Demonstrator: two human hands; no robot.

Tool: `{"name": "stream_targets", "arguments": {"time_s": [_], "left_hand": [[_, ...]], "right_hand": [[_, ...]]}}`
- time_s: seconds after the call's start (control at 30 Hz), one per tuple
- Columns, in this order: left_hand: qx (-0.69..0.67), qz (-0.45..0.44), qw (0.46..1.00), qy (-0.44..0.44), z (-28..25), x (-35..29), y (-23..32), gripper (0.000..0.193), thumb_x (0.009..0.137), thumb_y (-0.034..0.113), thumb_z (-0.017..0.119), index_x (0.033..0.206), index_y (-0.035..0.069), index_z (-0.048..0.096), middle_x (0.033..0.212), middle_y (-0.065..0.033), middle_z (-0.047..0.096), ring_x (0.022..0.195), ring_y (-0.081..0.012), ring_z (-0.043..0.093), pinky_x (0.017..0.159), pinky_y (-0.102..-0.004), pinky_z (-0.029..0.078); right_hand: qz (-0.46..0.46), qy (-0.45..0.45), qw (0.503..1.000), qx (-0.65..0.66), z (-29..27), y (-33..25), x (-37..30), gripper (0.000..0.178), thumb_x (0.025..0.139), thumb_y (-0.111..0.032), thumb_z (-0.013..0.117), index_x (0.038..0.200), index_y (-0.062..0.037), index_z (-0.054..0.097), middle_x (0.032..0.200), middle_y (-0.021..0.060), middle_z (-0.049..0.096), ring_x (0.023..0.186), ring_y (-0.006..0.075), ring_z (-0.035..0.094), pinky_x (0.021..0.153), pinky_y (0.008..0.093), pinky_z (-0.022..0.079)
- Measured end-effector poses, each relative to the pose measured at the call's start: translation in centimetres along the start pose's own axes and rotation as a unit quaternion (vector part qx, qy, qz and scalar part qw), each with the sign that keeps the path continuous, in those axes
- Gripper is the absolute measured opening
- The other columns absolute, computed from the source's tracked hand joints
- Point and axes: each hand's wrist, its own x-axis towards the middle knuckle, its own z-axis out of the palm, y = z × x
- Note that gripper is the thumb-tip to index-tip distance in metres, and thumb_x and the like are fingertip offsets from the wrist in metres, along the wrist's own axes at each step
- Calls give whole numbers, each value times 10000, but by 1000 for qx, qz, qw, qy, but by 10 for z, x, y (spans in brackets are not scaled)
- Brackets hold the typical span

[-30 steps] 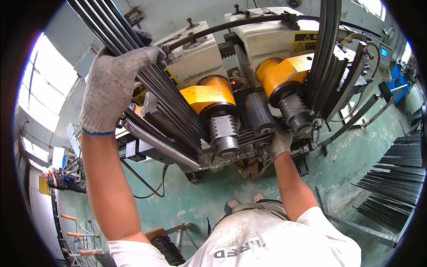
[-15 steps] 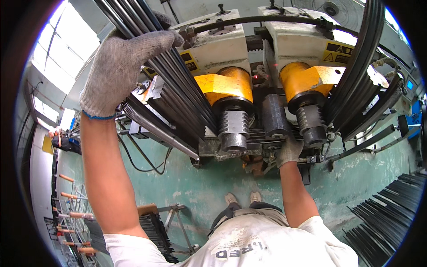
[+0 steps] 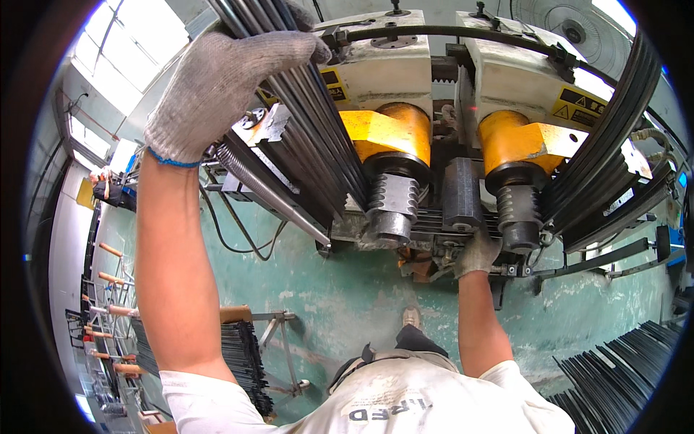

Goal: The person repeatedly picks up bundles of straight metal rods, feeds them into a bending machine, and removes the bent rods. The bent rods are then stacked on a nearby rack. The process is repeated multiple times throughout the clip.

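Observation:
My left hand, in a grey knit glove with a blue cuff edge, is wrapped round a bundle of long dark metal bars. The bundle slants from the upper left down to the machine front. My right hand, also gloved, is at the machine's lower front, just under a dark angular metal block; its fingers are mostly hidden. On either side of the block sit ribbed steel cylinders below yellow clamp arms. A second set of dark bars leans at the right.
A cream machine body with a black hose stands ahead. Dark bars are stacked at lower right. Another stack lies on a metal stand at lower left, near a rack with orange rollers. A fan is behind.
The view has shifted, so the machine appears farther right. Both hands keep their places on the bars and at the machine front. One of my feet no longer shows.

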Motion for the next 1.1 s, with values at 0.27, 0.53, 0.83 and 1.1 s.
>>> {"name": "stream_targets", "arguments": {"time_s": [0.27,0.53,0.83,1.1], "left_hand": [[104,69,992,23,2,7,-5,312,995,93,747,1297,166,780,1113,-74,860,900,-260,847,819,-343,722],[56,-145,969,193,-42,-94,110,61,948,122,746,983,79,720,681,-10,669,646,-223,695,700,-366,609],[-317,-561,561,520,-187,-370,395,243,1012,33,787,1210,12,648,1022,-83,758,923,-185,754,880,-367,641],[26,-617,384,687,-298,-525,713,249,1004,-26,725,1238,19,650,959,-125,771,907,-242,786,863,-413,657]], "right_hand": [[8,22,1000,-7,-48,24,49,504,1061,-195,718,1526,-18,640,1439,154,711,1217,307,719,1064,491,597],[21,-21,995,-95,-20,-62,-117,505,1121,-345,663,1522,-41,707,1568,165,675,1357,355,695,1212,504,536],[-389,-206,621,-649,-103,100,-116,418,1062,-256,647,1396,-20,733,1283,285,788,1126,457,770,1058,541,579],[178,-501,807,-256,33,112,-528,514,1129,-231,727,1546,59,644,1350,170,758,1098,244,768,1020,397,671]]}}
